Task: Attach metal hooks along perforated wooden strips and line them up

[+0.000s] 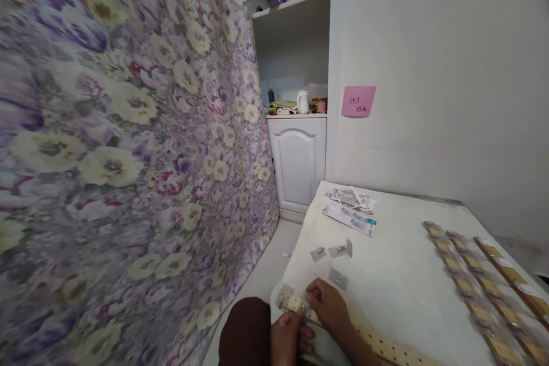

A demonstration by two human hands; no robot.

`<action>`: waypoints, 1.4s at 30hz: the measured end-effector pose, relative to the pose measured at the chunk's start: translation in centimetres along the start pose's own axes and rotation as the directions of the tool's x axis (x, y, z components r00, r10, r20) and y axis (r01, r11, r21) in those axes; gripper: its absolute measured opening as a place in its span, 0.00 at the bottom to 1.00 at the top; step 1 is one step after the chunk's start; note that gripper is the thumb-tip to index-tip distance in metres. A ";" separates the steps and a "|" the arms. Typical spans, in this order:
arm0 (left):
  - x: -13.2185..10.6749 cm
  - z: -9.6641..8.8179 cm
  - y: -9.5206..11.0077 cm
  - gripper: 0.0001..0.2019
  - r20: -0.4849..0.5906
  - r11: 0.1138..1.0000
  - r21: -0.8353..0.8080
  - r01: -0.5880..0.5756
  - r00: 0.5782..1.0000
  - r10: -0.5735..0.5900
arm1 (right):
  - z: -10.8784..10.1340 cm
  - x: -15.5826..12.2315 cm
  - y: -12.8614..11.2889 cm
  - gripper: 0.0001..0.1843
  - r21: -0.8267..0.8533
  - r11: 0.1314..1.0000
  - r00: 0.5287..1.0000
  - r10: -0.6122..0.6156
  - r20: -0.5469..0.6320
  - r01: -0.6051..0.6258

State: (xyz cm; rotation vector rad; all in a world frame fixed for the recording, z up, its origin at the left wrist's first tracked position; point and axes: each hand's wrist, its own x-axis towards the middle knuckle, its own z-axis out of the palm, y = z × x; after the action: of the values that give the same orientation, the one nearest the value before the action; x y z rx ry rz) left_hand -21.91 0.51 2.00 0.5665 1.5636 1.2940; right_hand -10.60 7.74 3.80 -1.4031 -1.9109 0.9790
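A pale yellow strip with rows of holes (388, 349) lies along the table's near edge, and its left end reaches past my hands. Clear plastic pieces sit on that end. My left hand (286, 336) is closed, thumb and fingers pinching the strip from below and in front. Just to its right, my right hand (328, 307) has its fingers curled together over the strip; whatever is between the fingertips is too small to make out. Beyond the hands lie loose clear square pieces with small metal parts: one clear piece (338, 278) nearest, and others (341, 250) farther back.
Flat printed packets (349, 220) lie at the table's far left corner. On the right, several strips carrying clear pieces (465, 286) lie in rows on the white table (397, 263). A floral curtain (128, 171) hangs at left. A pink note (358, 101) is on the wall.
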 end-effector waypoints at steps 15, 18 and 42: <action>0.3 0.1 -0.3 0.22 -0.008 0.999 0.028 -0.015 1.000 0.015 | -0.4 -0.3 -0.6 0.08 -0.027 0.999 0.999 0.032 0.015 -0.031; 0.4 0.0 -0.5 0.22 0.009 1.000 -0.001 -0.010 1.000 0.010 | -0.5 -0.1 -0.6 0.08 -0.009 0.999 0.999 0.044 0.025 -0.044; -0.1 0.0 0.6 0.24 0.016 0.998 0.055 -0.019 1.000 0.018 | -0.1 1.8 0.1 0.12 0.125 0.982 0.979 0.122 0.164 -0.143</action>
State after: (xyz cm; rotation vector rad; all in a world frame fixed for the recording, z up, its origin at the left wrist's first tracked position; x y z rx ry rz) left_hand -22.00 0.59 2.62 0.6257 1.5882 1.2610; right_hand -11.02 9.54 3.79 -1.4256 -1.8383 1.2924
